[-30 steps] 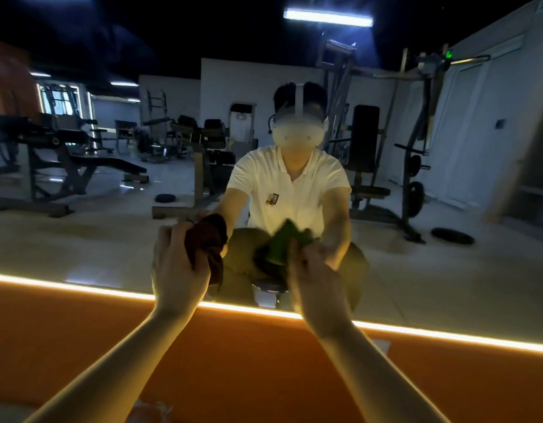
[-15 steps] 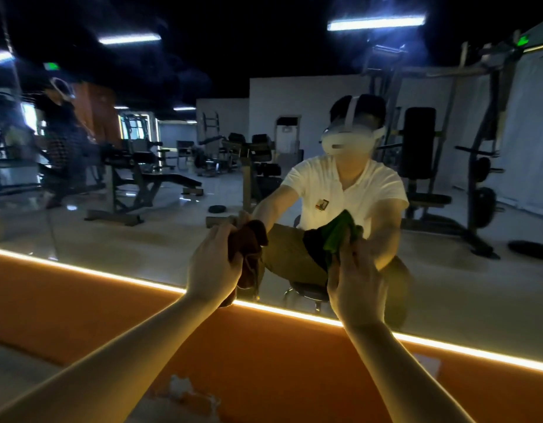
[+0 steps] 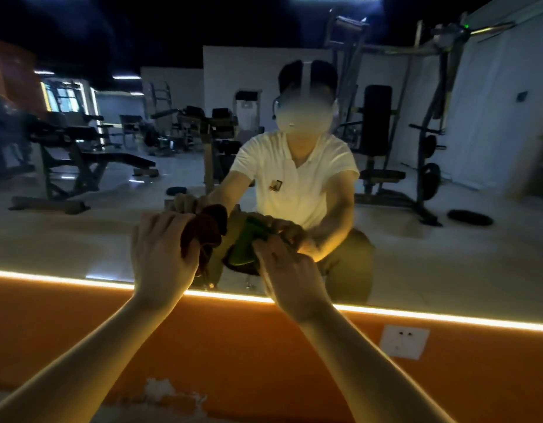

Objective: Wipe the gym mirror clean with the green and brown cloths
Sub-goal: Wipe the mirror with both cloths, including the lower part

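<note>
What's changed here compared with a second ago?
The right hand has brought the green cloth leftward, so it nearly meets the brown cloth. The left hand keeps gripping the brown cloth in much the same spot. Nothing let go; both cloths stay low on the mirror.

dim, blurry view; led strip (image 3: pixel 81 280) glares amber.

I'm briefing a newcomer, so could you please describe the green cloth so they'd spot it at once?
Find the gym mirror above the glowing light strip on the orange wall. Low at its centre, two hands hold cloths; the green cloth is in the right hand. Only it is bright green: the brown cloth in the left hand is dark.
</note>
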